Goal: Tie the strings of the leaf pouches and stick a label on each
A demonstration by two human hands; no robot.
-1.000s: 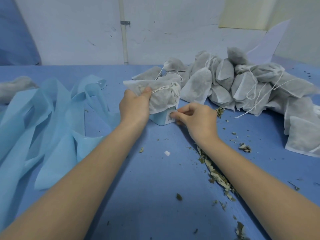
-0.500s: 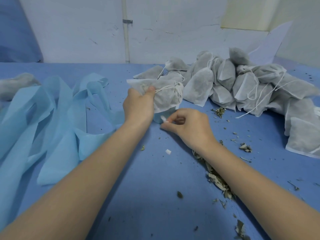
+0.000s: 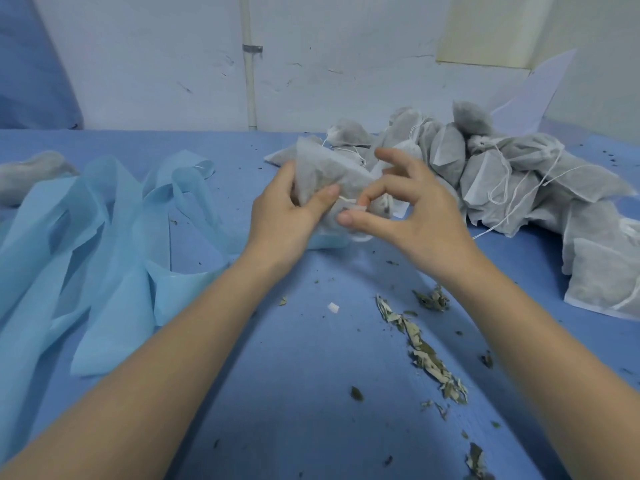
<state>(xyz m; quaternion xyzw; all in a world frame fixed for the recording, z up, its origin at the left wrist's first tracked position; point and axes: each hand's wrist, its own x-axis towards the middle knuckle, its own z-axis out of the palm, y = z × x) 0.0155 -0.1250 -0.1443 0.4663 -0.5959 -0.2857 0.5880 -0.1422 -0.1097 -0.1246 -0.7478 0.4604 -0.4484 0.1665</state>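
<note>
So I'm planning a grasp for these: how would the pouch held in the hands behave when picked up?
The pouch is probably soft: it creases where the left hand grips it. Likely light, given the dried leaf bits spilled on the table. It shouldn't roll; the pile slumps flat.

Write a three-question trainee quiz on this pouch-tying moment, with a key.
1. True or false: the left hand grips the pouch.
2. Where does the pile of pouches lie? A) left of the hands B) behind and right of the right hand C) under the light blue fabric strips
3. Fill in: loose dried ____ lie scattered on the blue table by the right forearm.

Key: 1 true; 2 B; 3 leaves.
</note>
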